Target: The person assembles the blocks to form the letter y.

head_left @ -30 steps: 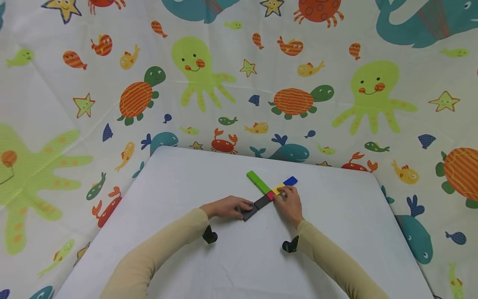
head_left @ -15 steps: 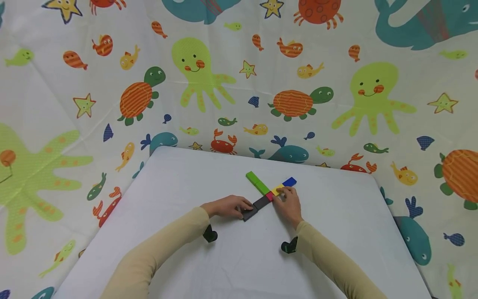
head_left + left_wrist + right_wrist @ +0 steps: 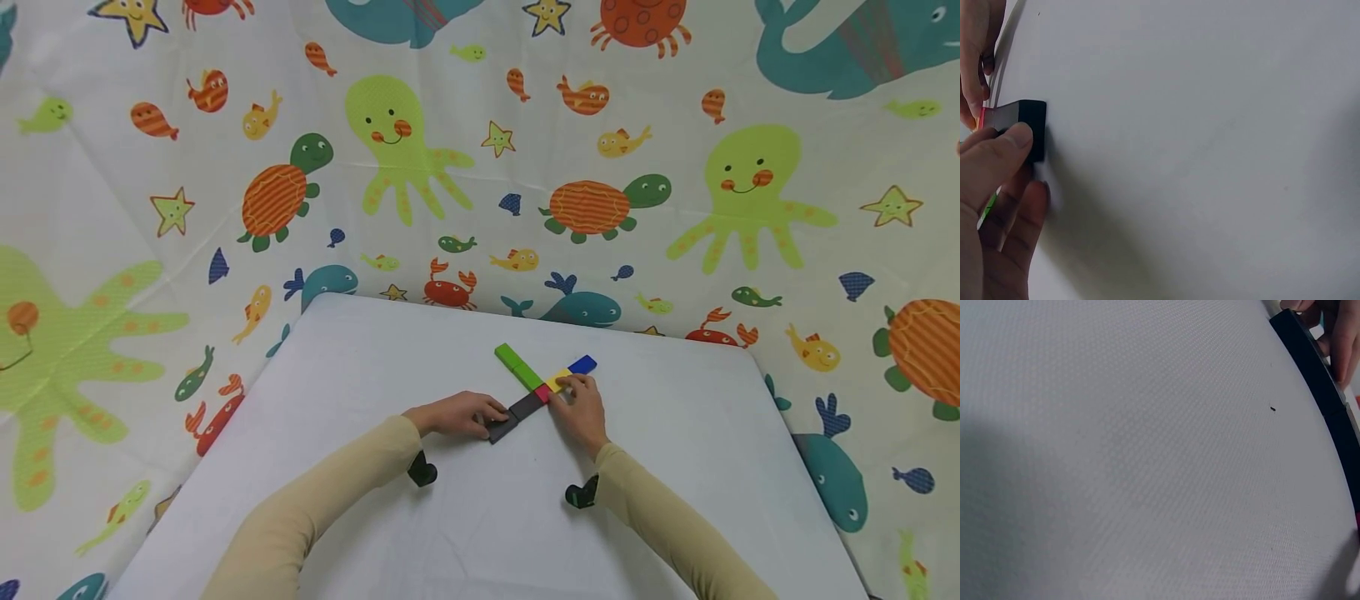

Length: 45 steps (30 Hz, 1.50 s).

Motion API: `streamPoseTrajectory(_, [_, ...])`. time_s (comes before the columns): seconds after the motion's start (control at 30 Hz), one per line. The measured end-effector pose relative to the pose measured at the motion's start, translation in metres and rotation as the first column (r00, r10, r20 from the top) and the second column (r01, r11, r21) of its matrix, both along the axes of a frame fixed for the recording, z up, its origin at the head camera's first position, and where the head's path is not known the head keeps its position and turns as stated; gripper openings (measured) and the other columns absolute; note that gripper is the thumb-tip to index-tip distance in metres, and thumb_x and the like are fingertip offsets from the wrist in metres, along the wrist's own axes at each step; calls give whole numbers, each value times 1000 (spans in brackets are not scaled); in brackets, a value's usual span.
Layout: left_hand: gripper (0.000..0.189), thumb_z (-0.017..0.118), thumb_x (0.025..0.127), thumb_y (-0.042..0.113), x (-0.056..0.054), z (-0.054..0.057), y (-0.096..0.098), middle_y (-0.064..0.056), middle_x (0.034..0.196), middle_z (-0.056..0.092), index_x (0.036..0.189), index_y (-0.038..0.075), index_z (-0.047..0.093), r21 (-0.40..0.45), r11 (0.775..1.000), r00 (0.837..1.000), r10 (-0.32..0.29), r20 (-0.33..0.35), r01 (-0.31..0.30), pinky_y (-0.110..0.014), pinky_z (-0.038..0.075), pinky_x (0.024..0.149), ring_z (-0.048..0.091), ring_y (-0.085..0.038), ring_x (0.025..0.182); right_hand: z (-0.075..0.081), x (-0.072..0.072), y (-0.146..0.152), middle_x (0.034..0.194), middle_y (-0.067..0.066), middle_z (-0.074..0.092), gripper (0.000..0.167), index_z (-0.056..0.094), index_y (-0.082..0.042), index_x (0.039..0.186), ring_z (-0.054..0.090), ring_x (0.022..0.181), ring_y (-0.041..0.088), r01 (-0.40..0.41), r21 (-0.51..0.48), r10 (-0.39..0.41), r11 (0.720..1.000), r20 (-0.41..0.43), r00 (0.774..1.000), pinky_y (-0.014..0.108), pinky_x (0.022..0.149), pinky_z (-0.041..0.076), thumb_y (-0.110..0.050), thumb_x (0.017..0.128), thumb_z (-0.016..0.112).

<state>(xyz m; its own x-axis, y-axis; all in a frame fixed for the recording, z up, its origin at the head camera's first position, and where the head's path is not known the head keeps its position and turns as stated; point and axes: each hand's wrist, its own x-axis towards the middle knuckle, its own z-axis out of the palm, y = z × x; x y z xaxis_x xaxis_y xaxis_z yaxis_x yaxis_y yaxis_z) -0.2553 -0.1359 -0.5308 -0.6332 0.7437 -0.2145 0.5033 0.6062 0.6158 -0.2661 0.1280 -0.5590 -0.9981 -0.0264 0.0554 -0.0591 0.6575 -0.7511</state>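
Coloured blocks lie on the white table in a crossing pattern. One arm runs from two black blocks through a red block (image 3: 542, 392) and a yellow block (image 3: 557, 380) to a blue block (image 3: 582, 364). Green blocks (image 3: 517, 366) branch off to the far left from the red one. My left hand (image 3: 459, 414) pinches the nearest black block (image 3: 1034, 131) by its end, thumb on the end face in the left wrist view. My right hand (image 3: 581, 412) grips the yellow block, its thumb beside the red one. The second black block (image 3: 527, 406) lies between the hands.
The white table (image 3: 495, 533) spreads around the blocks, its far edge meeting a printed sea-animal cloth (image 3: 465, 167). A dark strap end (image 3: 423, 471) hangs under the left wrist, another dark piece (image 3: 581, 493) under the right.
My hands and the blocks stay almost still. The two black blocks, with a slight gap a second ago, now appear flush end to end.
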Motion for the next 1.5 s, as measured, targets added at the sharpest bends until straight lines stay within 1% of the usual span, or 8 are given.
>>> streamPoseTrajectory(0.37, [43, 69, 90, 7, -1, 0, 0, -1, 140, 54, 133, 12, 62, 7, 1000, 1000, 26, 14, -26, -23, 47, 90, 58, -6, 104, 1, 1, 0, 131, 15, 47, 38, 65, -3, 120, 52, 111, 31, 0, 5, 0, 1000, -4, 1000, 47, 97, 43, -26, 90, 71])
streamPoseTrajectory(0.77, [42, 73, 88, 10, 3, 3, -1, -1, 133, 57, 129, 12, 64, 64, 997, 997, 48, 56, -52, -25, 47, 89, 58, -9, 101, 1, 3, -1, 132, 15, 46, 39, 65, -4, 121, 52, 111, 30, 4, 14, -4, 1000, 3, 1000, 46, 96, 43, -27, 90, 71])
streamPoseTrajectory(0.97, [42, 74, 86, 11, 4, 3, -1, 0, 131, 57, 128, 14, 64, 63, 996, 996, 61, 58, -65, -26, 47, 89, 57, -10, 101, 2, 5, -3, 133, 15, 46, 40, 65, -4, 122, 51, 112, 30, 8, 8, -8, 1000, 11, 1000, 46, 97, 43, -27, 90, 70])
streamPoseTrajectory(1.1, [42, 75, 86, 11, 5, 3, -1, 0, 130, 57, 127, 14, 64, 65, 995, 996, 68, 58, -72, -26, 47, 88, 57, -10, 101, 2, 6, -3, 132, 15, 46, 40, 65, -3, 121, 52, 111, 30, 5, 10, -5, 1000, 2, 1000, 46, 96, 43, -27, 90, 71])
streamPoseTrajectory(1.33, [42, 74, 87, 11, 6, 4, -1, 1, 130, 57, 127, 15, 63, 70, 993, 993, 85, 79, -91, -27, 47, 90, 57, -12, 103, 2, 6, -3, 132, 16, 46, 40, 64, -3, 121, 51, 111, 31, 0, 11, 0, 1000, -4, 1000, 47, 95, 43, -26, 90, 71])
streamPoseTrajectory(1.5, [42, 73, 87, 9, 6, 5, -1, 0, 130, 56, 128, 15, 63, 73, 994, 993, 79, 91, -86, -26, 47, 90, 57, -11, 102, 1, 6, -3, 132, 16, 46, 40, 64, -3, 122, 51, 111, 31, 3, 15, -3, 1000, -2, 1000, 47, 96, 43, -26, 90, 70])
